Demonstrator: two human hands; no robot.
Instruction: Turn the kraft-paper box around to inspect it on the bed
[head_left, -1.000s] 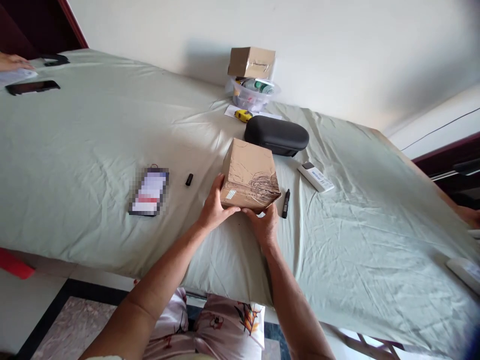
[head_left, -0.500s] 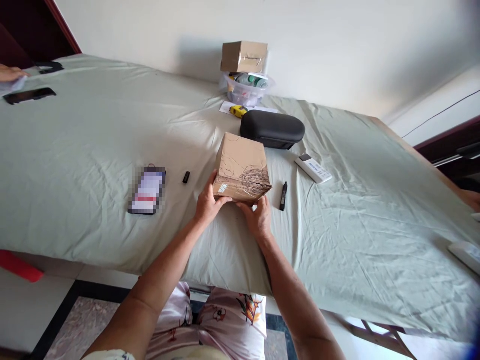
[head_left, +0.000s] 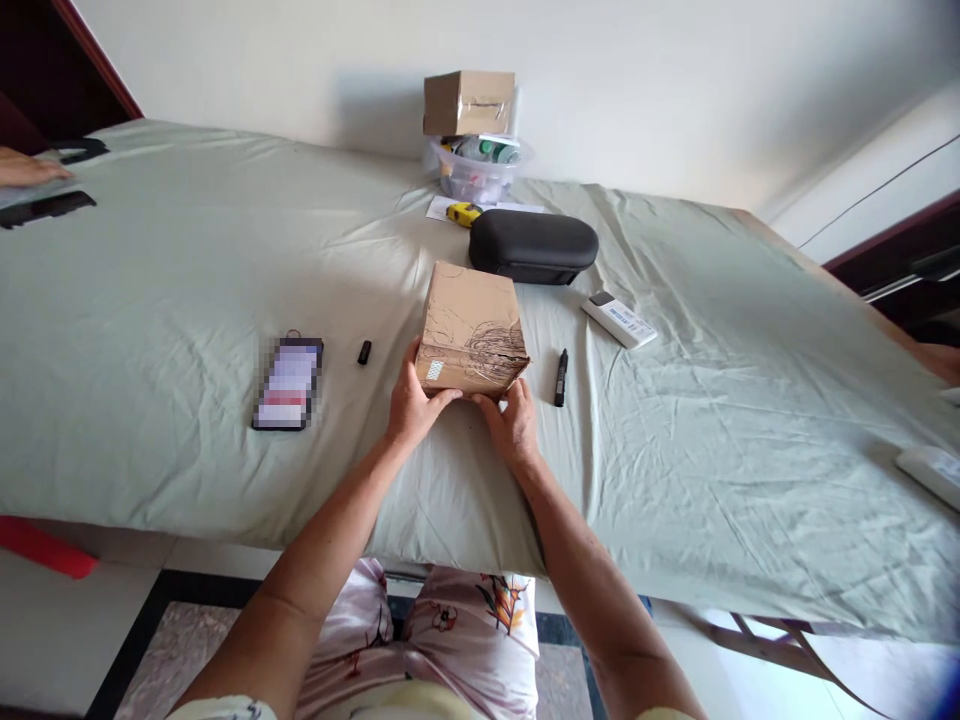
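Note:
A brown cardboard box (head_left: 471,325) with dark scribbled lines is between my hands on the cloth-covered table. My left hand (head_left: 415,402) grips its left near corner, thumb along the near lower edge. On the near right corner, my right hand (head_left: 513,415) is closed, its thumb also at the lower edge; some fingertips are hidden behind the box. An uncapped black marker (head_left: 561,378) lies to the right of the box. The black marker cap (head_left: 364,352) lies to its left. Just behind the box sits a black zip case (head_left: 534,245).
A phone (head_left: 288,384) lies left, a white power bank (head_left: 619,320) right. Toward the wall are a yellow tape measure (head_left: 464,214), a clear plastic basin (head_left: 480,180) and another cardboard box (head_left: 469,102) on it. Another person's hand (head_left: 31,168) shows far left.
The view has shifted slightly, so table items appear a little further left. My hands keep the same hold on the box. At the far left, the other person's hand has moved a little.

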